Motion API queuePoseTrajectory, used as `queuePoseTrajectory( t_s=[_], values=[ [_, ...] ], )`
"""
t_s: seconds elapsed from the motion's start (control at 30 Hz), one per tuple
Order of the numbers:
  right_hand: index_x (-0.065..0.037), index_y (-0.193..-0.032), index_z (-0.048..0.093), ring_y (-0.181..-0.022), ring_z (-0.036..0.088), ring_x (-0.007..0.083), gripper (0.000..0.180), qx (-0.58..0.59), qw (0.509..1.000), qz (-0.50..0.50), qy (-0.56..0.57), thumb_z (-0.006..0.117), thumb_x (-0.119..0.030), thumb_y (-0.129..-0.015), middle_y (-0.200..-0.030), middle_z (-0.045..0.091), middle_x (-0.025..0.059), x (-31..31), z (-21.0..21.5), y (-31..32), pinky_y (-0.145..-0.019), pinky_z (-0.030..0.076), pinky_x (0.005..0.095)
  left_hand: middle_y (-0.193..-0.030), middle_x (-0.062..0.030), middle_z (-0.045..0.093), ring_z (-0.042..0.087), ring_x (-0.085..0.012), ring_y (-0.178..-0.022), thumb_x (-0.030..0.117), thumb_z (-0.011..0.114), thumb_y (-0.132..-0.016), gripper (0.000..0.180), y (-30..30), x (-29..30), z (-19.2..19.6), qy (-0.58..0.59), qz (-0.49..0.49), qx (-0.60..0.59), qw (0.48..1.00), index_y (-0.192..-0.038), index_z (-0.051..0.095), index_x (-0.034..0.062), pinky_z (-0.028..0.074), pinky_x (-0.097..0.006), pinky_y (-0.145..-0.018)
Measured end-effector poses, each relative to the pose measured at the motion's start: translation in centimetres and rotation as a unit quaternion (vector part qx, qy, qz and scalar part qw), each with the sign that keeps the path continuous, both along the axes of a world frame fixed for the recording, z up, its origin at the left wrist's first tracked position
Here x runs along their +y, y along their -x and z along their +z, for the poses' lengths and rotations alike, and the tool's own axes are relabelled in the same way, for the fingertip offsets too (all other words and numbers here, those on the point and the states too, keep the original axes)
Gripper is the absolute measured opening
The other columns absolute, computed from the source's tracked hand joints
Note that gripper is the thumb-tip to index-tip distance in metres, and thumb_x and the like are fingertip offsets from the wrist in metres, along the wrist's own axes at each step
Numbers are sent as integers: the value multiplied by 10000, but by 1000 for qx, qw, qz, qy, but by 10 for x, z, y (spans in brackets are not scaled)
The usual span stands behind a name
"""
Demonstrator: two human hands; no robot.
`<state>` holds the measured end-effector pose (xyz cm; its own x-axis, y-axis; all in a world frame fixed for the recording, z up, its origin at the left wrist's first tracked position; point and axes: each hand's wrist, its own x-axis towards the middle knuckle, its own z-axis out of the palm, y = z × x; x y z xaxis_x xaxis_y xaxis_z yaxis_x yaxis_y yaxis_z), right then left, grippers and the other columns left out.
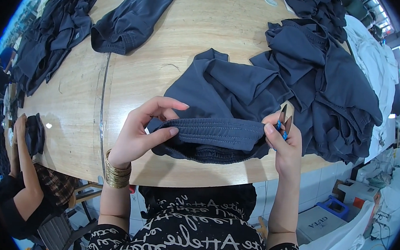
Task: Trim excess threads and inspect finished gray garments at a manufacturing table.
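At the table's near edge [137,80], I pinch the dark garment's [200,92] stitched band [216,132] at 2 ends, left hand [145,129] and right hand [285,143], the latter also holding snips [283,118]; even tension, blades clear, seems soundest.

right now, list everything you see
held garment: one, navy, between both hands
snips: one, blue handles, in right hand
flat garment: one, navy, table's far left
garment heaps: count unclear, navy, table's left and right
table: one, pale wood, under garments
fabric: count unclear, white, right edge
box: one, grey, floor right
co-worker: one clearly, black top, lower left
bangles: several, gold, left wrist
left hand: one, garment's left edge
right hand: one, garment's right edge
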<state>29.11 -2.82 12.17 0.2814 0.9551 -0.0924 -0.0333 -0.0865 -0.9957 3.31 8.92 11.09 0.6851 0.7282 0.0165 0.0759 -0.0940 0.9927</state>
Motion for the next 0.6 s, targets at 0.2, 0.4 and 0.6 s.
queuePoseTrajectory(
  t_s=[0.2,0.4,0.6],
  values=[
    [-33,-845,580,-651,380,24,134,-11,1000,4,4,573,-159,-890,-688,455,-67,-1,-1,0,-605,302,178,-820,9,590,548,-72,-774,-28,580,-773,364,2,-1,1,6,11,-8,1000,-1130,571,43,413,-226,-764],
    [-8,-1002,594,-716,546,63,194,64,993,-19,98,544,-169,-906,-787,620,26,-2,-5,-12,-650,413,198,-827,6,587,552,-72,-811,-62,543,-756,379,-5,-2,3,82,12,-15,996,-1118,571,45,418,-226,-771],
    [9,-1021,593,-861,641,152,177,-231,971,-19,48,557,-107,-891,-885,682,86,1,-37,2,-777,469,258,-971,-98,606,577,-133,-753,-61,540,-761,314,-5,-21,-17,-380,124,225,888,-1058,581,33,453,-265,-716]
  ],
)
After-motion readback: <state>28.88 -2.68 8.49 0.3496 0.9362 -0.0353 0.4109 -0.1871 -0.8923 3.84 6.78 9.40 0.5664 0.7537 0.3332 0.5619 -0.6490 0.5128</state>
